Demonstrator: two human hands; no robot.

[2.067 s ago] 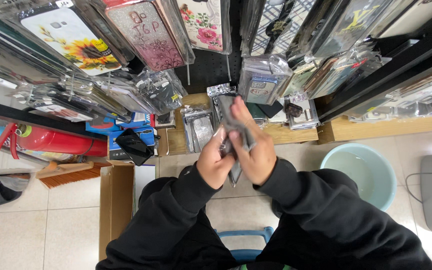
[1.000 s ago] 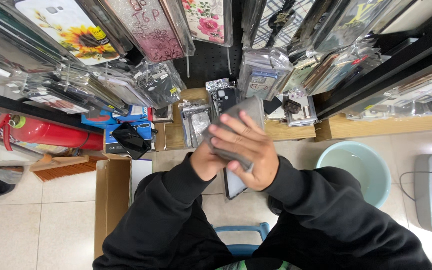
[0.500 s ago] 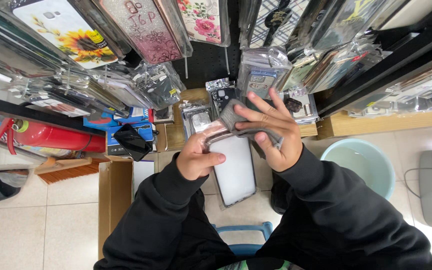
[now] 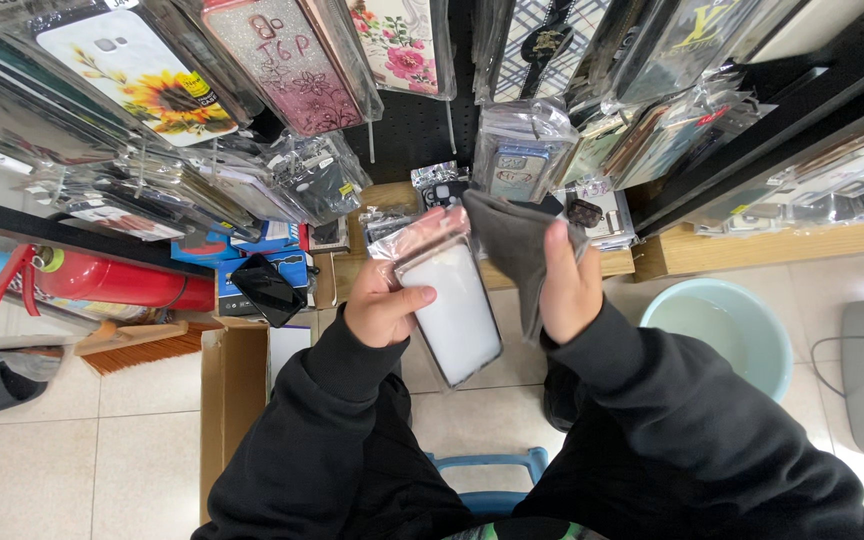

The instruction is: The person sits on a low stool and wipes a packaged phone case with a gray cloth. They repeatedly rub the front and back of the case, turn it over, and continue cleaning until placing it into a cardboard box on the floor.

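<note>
Left hand (image 4: pixel 384 310) grips packaged case (image 4: pixel 449 300); right hand (image 4: pixel 570 285) pinches grey cloth (image 4: pixel 517 250).

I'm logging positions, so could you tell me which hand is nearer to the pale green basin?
Right. The right hand, holding a grey cloth, is just left of the basin; the left hand is farther left.

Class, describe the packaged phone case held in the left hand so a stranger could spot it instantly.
Below the black pegboard wall of hanging cases, find the left hand. It holds a white phone case in clear wrap, the only one off the hooks, beside a grey cloth.
</note>
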